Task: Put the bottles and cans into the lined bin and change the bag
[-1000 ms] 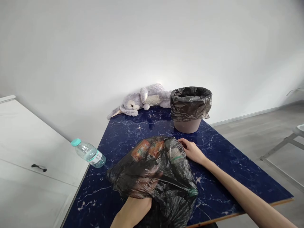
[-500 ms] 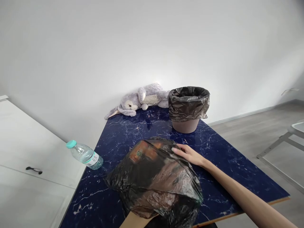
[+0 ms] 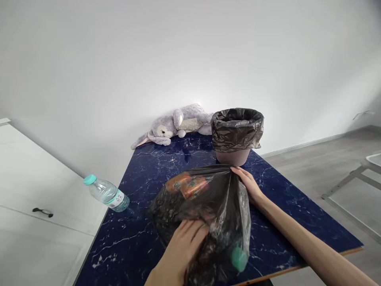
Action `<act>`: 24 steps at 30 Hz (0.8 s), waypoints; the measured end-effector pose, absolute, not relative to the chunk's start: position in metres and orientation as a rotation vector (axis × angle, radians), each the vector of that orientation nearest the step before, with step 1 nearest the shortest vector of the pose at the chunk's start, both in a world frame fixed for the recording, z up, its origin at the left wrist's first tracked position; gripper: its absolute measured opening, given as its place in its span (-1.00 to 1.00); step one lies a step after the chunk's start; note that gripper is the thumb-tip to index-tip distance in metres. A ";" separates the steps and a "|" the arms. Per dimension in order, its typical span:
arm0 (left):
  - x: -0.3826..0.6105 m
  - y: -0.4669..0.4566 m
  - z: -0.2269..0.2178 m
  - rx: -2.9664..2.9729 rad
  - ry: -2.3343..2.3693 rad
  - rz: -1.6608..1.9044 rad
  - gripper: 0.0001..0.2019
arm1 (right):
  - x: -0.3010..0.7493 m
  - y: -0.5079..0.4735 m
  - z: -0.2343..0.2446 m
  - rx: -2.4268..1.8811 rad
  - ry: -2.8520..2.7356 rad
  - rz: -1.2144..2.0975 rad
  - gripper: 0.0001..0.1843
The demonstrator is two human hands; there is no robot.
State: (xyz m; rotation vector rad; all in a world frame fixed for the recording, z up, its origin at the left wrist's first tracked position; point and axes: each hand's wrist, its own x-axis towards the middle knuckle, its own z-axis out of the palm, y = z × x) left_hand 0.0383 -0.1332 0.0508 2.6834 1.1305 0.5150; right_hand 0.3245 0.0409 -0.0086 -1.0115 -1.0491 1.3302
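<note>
A full black rubbish bag (image 3: 205, 206) lies on the blue marbled table (image 3: 285, 206) in front of me; orange packaging shows through its thin plastic near the top. My left hand (image 3: 181, 248) rests on the bag's near side with its fingers spread flat. My right hand (image 3: 248, 183) is at the bag's far right edge, its fingers pinching a fold of the plastic and pulling it up into a ridge. Something small and green (image 3: 239, 259) shows through the bag's lower right corner.
A brown bin lined with a black bag (image 3: 237, 135) stands behind the full bag. A grey plush rabbit (image 3: 175, 125) lies at the table's far edge against the wall. A water bottle with a teal cap (image 3: 105, 193) lies at the table's left edge, beside a white cabinet (image 3: 32, 198).
My left hand has come out from under the bag and now lies on its near side. My right hand has lifted the bag's far edge, drawing the plastic upward.
</note>
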 end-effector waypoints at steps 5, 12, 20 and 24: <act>-0.013 -0.158 0.089 2.361 1.568 0.935 -0.47 | 0.333 0.051 -0.020 -1.006 -0.811 1.322 -0.64; -0.079 -0.173 0.116 1.365 2.716 1.445 -0.24 | 0.328 0.049 -0.018 -0.895 -0.751 1.425 -0.61; -0.116 -0.172 0.117 2.028 2.754 1.252 -0.37 | 0.328 0.047 -0.012 -0.795 -0.657 1.498 -0.52; -0.129 -0.180 0.122 2.344 2.765 0.725 -0.55 | 0.333 0.050 -0.011 -0.763 -0.567 1.522 -0.45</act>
